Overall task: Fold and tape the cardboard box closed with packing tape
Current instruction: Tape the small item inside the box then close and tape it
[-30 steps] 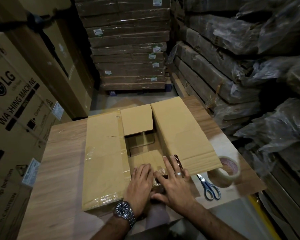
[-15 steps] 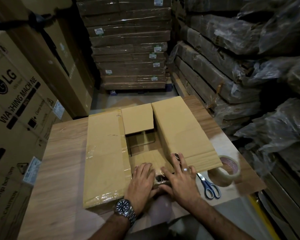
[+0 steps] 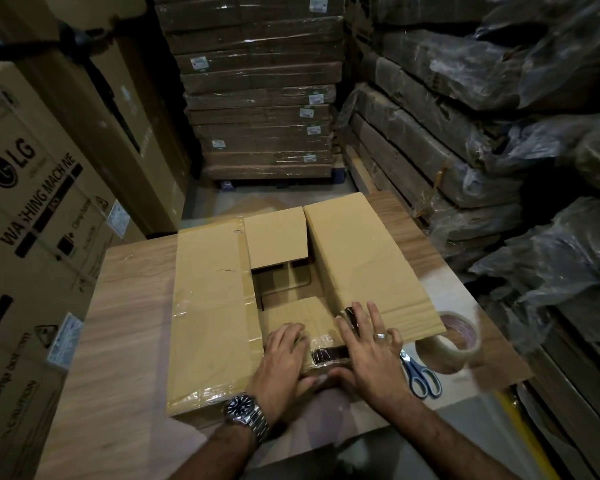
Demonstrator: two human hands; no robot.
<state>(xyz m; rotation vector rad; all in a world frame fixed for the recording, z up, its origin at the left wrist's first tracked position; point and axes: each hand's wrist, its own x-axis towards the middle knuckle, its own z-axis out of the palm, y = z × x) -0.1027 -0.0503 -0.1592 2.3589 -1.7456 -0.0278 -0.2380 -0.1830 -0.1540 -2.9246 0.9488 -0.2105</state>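
Note:
A brown cardboard box (image 3: 215,306) stands on the wooden table (image 3: 125,327). Its long left and right flaps are spread outward, and its short far flap (image 3: 278,237) and near flap (image 3: 298,317) are folded in. My left hand (image 3: 281,362), with a wristwatch, lies flat on the near flap. My right hand (image 3: 368,348), wearing a ring, presses with straight fingers on the near flap where it meets the right flap (image 3: 361,258). A dark strip of old tape (image 3: 328,354) shows between the hands. A roll of clear packing tape (image 3: 454,341) sits right of the box.
Blue-handled scissors (image 3: 420,372) lie between my right hand and the tape roll. A large washing-machine carton (image 3: 32,220) stands at the left. Wrapped flat cartons (image 3: 264,98) are stacked behind, and plastic-covered bundles (image 3: 465,140) on the right.
My right hand has slid a little to the right along the near flap, and the dark tape strip between the hands is now uncovered. My left hand stays flat on the near flap.

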